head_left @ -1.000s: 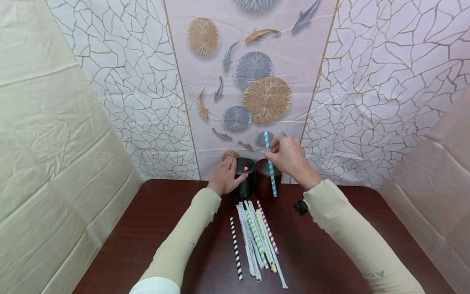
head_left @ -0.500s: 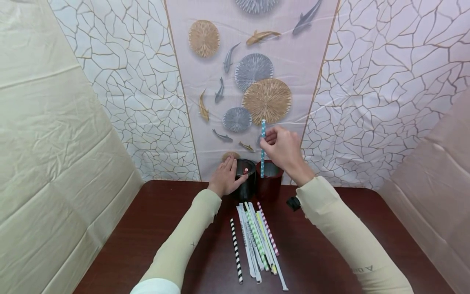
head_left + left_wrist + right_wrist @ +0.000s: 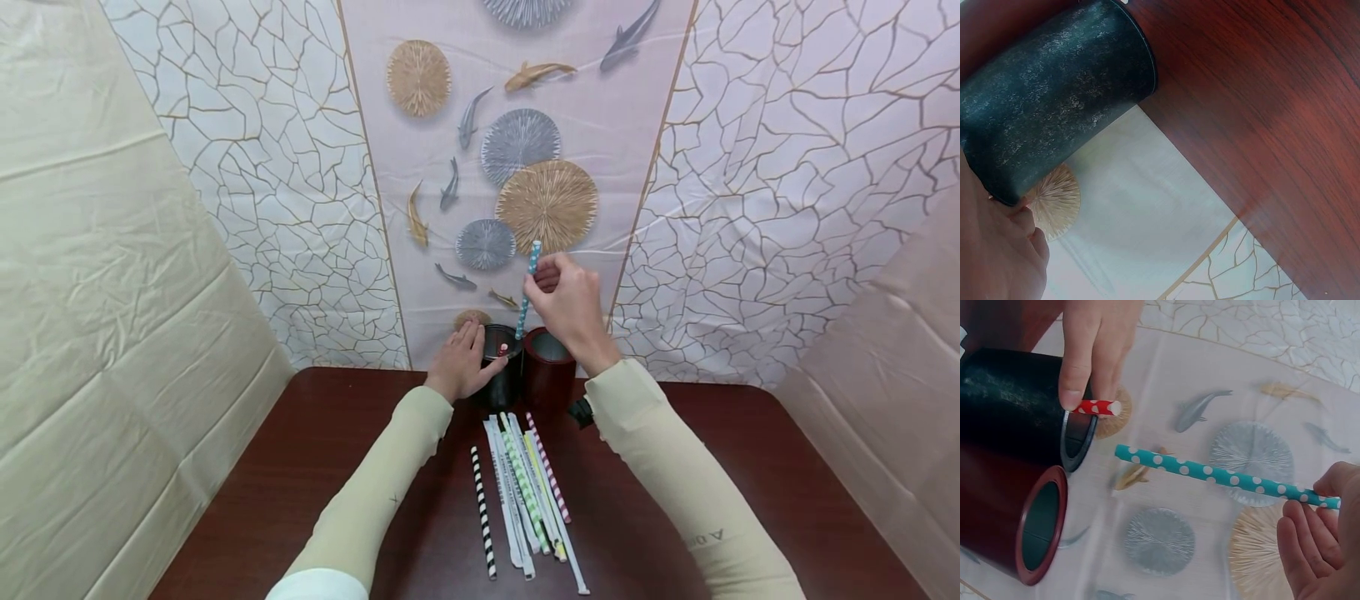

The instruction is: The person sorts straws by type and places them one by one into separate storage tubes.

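Presumably light and stiff yet crushable, the dotted blue straw [image 3: 1196, 470] slants down from the right grip [image 3: 568, 304], which pinches it toward its top, a sensible hold; the left grip [image 3: 457, 362] lies straight-fingered against the black container [image 3: 504, 387], below the right.

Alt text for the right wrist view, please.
The right hand pinches a teal polka-dot straw. The left hand is at the rim of a black container, where a red polka-dot straw pokes out, beside a dark red container.
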The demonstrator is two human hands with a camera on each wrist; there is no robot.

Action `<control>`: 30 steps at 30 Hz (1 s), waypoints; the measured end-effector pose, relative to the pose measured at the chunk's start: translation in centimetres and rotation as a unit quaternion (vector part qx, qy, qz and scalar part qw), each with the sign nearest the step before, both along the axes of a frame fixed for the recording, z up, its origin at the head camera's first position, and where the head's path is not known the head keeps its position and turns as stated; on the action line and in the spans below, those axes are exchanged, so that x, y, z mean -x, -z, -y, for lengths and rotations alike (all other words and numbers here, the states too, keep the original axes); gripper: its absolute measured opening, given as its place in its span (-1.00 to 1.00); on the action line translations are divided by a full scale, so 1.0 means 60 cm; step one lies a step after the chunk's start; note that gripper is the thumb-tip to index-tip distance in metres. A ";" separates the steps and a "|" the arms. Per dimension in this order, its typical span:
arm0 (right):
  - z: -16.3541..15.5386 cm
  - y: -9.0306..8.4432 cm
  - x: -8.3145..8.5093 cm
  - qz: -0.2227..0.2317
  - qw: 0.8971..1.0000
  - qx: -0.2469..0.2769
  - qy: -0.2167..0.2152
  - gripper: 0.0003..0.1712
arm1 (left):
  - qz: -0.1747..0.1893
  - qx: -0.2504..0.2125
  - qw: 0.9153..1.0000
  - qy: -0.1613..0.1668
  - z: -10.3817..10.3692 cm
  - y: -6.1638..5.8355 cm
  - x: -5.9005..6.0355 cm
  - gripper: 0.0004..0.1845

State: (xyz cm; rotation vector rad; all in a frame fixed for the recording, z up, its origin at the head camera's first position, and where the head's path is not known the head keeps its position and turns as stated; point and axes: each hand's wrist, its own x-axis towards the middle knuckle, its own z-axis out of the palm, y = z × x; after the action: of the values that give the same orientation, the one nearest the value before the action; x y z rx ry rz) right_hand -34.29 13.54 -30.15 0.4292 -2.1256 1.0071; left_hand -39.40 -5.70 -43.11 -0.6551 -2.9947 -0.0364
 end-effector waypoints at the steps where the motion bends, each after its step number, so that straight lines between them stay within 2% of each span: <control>1: 0.001 0.004 0.003 -0.001 1.000 0.004 -0.002 -0.81 | 0.000 0.000 1.000 -0.001 0.000 0.000 0.001 0.00; 12: 0.017 0.047 0.032 -0.009 1.000 0.028 -0.001 -0.82 | 0.011 0.006 1.000 -0.011 0.001 0.012 0.016 0.01; 21: 0.027 0.088 0.050 0.020 1.000 0.019 0.012 -0.81 | 0.014 0.001 1.000 -0.013 0.001 0.008 0.008 0.01; 30: 0.036 0.120 0.064 0.031 0.999 0.027 -0.004 -0.77 | 0.010 0.002 1.000 -0.015 0.001 0.007 0.006 0.01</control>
State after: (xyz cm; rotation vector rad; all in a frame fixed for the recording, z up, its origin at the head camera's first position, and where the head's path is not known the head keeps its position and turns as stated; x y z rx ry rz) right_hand -38.14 11.36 -37.33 0.3848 -2.1478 1.0911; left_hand -39.77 -5.76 -43.52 -0.6131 -3.0244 -0.0366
